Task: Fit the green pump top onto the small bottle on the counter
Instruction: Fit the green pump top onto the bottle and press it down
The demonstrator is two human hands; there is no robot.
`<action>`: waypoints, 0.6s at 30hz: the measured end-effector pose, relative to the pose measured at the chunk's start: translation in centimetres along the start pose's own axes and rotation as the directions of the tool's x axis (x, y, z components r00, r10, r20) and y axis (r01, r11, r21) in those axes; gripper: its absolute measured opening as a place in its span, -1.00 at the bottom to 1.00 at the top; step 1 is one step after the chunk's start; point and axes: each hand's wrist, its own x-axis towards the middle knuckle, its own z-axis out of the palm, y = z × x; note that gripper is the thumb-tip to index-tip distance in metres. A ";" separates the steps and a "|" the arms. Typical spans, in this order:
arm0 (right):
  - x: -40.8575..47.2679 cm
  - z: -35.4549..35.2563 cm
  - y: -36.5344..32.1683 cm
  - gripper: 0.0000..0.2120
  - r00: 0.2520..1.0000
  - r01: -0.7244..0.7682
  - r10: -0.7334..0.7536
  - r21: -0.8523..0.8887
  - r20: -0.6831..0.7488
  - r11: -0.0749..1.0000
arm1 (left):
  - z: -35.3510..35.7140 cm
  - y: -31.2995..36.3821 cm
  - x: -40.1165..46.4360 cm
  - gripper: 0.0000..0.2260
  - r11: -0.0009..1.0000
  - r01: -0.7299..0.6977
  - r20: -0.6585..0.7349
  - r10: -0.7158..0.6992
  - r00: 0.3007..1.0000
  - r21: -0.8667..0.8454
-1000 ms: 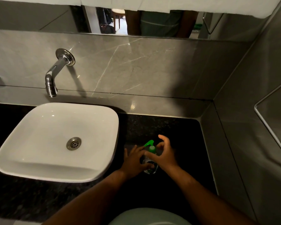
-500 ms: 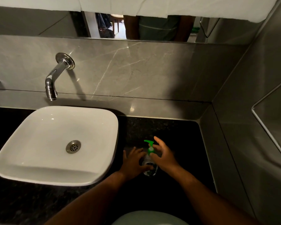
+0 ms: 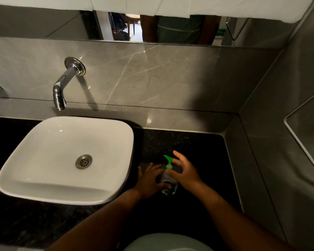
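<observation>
A small clear bottle [image 3: 168, 183] stands upright on the black counter [image 3: 203, 156], right of the basin. The green pump top [image 3: 168, 160] sits on its neck, nozzle pointing up-left. My left hand [image 3: 150, 180] wraps the bottle's left side. My right hand [image 3: 184, 171] grips the collar under the pump with thumb and fingertips, the other fingers spread. The bottle's lower part is partly hidden by my fingers.
A white square basin [image 3: 62, 160] with a metal drain fills the left of the counter. A chrome tap [image 3: 62, 87] juts from the grey marble wall. The side wall [image 3: 279, 142] closes the counter on the right, with a metal rail.
The pump nozzle has turned from pointing left to pointing up-left. My right hand's fingers have shifted around the collar. My left hand has stayed on the bottle.
</observation>
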 end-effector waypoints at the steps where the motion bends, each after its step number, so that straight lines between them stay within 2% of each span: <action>1: 0.0 -0.3 -0.1 -0.24 0.999 -0.007 0.007 0.008 0.049 1.000 | 0.0 -0.1 0.1 -0.33 1.000 -0.005 0.011 0.005 1.000 0.000; 4: 0.0 -1.0 -0.2 -0.33 0.987 -0.001 0.003 -0.008 0.160 1.000 | 0.0 -0.2 0.4 -0.29 0.998 -0.042 0.041 0.043 0.998 -0.037; 7: 0.0 -1.1 0.2 -0.36 0.994 0.000 0.002 -0.014 0.112 1.000 | 0.1 -0.2 0.6 -0.29 0.997 -0.063 0.027 0.063 0.998 -0.034; 13: -0.1 0.8 1.3 -0.46 0.988 0.049 -0.044 0.030 -0.151 0.998 | 0.9 0.8 0.1 -0.27 0.995 0.050 -0.113 -0.040 0.993 0.085; 16: -0.3 1.8 1.3 -0.38 0.927 0.071 -0.069 -0.008 -0.369 0.997 | 1.2 1.8 0.0 -0.29 0.983 0.097 -0.185 -0.068 0.980 0.154; 18: -0.5 1.9 1.1 -0.32 0.883 0.062 -0.086 -0.068 -0.461 0.996 | 1.4 2.2 0.0 -0.31 0.978 0.098 -0.195 -0.061 0.979 0.185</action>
